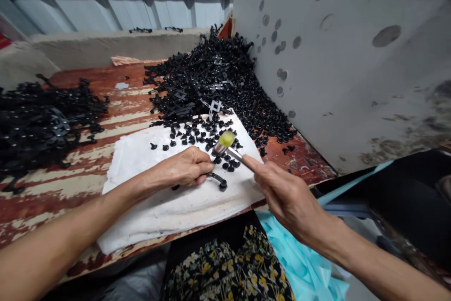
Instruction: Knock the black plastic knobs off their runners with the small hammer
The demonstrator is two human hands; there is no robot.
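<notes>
My left hand (192, 165) is closed round a black plastic linkage arm, whose curved end with a round knob (221, 183) sticks out to the right over the white cloth (137, 155). In my right hand (285, 193) is the handle of a small hammer (225, 142) with a metal shaft and a yellow-green face. Its head hovers just above and beside my left fingertips; whether it touches anything I cannot tell. Several small black knobs (192, 139) lie scattered on the cloth beyond my hands. Part of the linkage is hidden inside my left fist.
A big heap of black linkage parts and knobs (207, 75) rises behind the cloth, against a grey stained panel (338, 57). Another pile of black linkages (42, 122) sits at left on the worn red-brown tabletop (120, 104). Turquoise strips (299, 249) hang below the table's edge.
</notes>
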